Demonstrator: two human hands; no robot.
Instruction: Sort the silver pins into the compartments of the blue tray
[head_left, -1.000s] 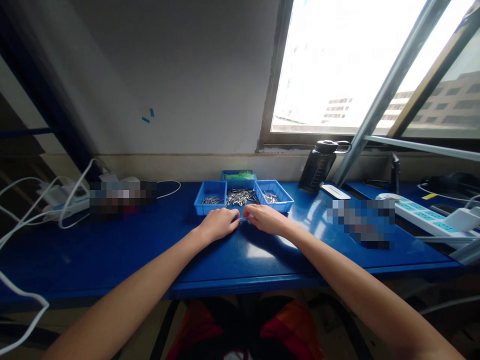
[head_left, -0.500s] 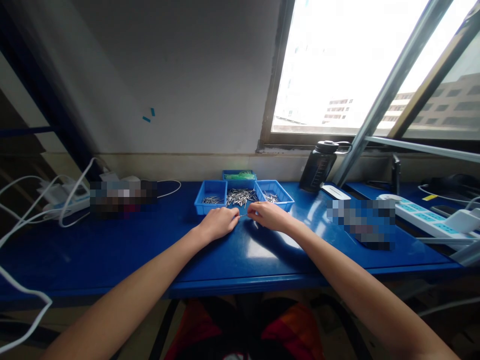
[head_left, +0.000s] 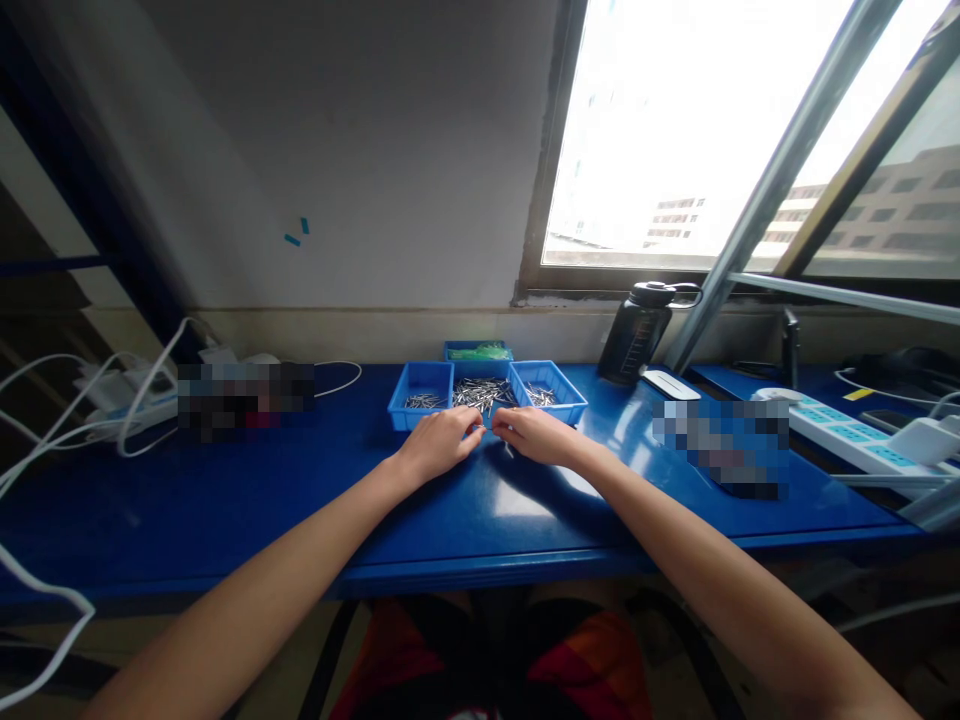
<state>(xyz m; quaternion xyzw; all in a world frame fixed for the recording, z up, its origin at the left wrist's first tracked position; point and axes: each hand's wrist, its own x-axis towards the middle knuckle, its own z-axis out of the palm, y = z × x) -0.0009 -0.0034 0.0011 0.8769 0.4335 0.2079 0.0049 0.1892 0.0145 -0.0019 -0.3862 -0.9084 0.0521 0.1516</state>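
Fitting or joining looks to be the step in hand here: what seems to be a small thin piece is being worked between the left hand and the right hand, just above the blue table. The fingers are curled in and, it appears, pinched on that piece from either side, though most of it is covered and its exact shape cannot be told. Beyond the knuckles, a heap of metal pieces is flanked by the left bin and the right bin, each with small metal pieces inside. Steady alignment is probably called for next, with one end kept still while the other is pushed or turned home. And the change from half a second ago? The gap between the fingertips has been narrowed; a thin line was clearly bridged across it then, and now barely a sliver is left showing. The bins have not been shifted.
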